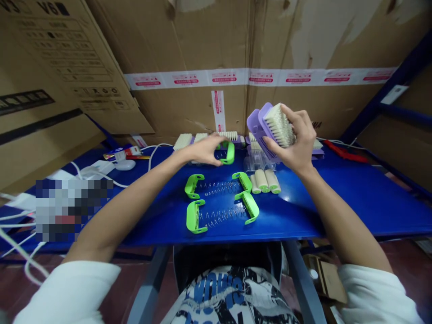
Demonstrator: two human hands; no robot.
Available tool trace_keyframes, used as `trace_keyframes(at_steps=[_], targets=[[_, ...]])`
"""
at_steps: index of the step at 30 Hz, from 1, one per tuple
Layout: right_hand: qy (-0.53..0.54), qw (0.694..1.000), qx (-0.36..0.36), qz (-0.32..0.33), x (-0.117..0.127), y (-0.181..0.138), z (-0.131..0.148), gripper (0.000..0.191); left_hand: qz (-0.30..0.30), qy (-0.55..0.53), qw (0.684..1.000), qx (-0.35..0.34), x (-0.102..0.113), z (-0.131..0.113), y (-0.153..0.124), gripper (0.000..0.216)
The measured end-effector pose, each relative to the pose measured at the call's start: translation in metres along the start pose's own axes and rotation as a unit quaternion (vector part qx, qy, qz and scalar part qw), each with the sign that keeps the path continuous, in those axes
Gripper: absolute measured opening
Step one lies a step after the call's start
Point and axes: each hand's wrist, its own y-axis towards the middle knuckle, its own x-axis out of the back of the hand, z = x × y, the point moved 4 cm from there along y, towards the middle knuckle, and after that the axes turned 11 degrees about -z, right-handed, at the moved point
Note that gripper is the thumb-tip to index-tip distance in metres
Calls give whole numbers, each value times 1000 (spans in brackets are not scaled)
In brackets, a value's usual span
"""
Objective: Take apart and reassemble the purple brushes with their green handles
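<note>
Head view: the right hand holds a purple brush raised above the blue tabletop, fingers clenched round its bristle block. The left hand pinches a green handle at the far side, fingers grasping it. Risks noted: the brush is gripped by its bristles and could slip or twist free. Loose springs between the green handles lie under the left forearm; a low sweep could scatter them or roll the rollers.

Both hands forward, fingers curled
</note>
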Motion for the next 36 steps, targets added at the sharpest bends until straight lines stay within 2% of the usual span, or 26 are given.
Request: trace_keyframes(at_steps=[2, 5, 8, 10, 13, 18, 22, 26, 31, 36], targets=[[29, 999, -1, 14, -3, -1, 6, 80, -126, -108, 986, 29, 37, 3, -11, 90], [87, 996, 14, 31, -8, -4, 22, 77, -255, -331, 907, 52, 75, -2, -35, 97], [124, 990, 39, 55, -12, -6, 41, 74, -307, -448, 837, 59, 81, -18, -58, 82], [141, 986, 57, 72, -14, -8, 53, 75, -330, -470, 816, 67, 75, -29, -69, 69], [167, 979, 77, 85, -15, -10, 67, 77, -359, -470, 804, 67, 71, -40, -78, 63], [173, 977, 83, 95, -19, -12, 76, 79, -383, -460, 799, 53, 79, -42, -81, 63], [168, 977, 78, 106, -22, -14, 75, 78, -366, -454, 811, 47, 69, -38, -80, 73], [174, 975, 77, 110, -21, -16, 78, 78, -324, -425, 844, 40, 48, -46, -79, 80], [182, 971, 96, 121, -20, -18, 87, 79, -232, -359, 903, 38, 23, -65, -81, 94], [190, 967, 100, 139, -22, -21, 89, 80, -178, -331, 926, 37, 13, -71, -82, 96]])
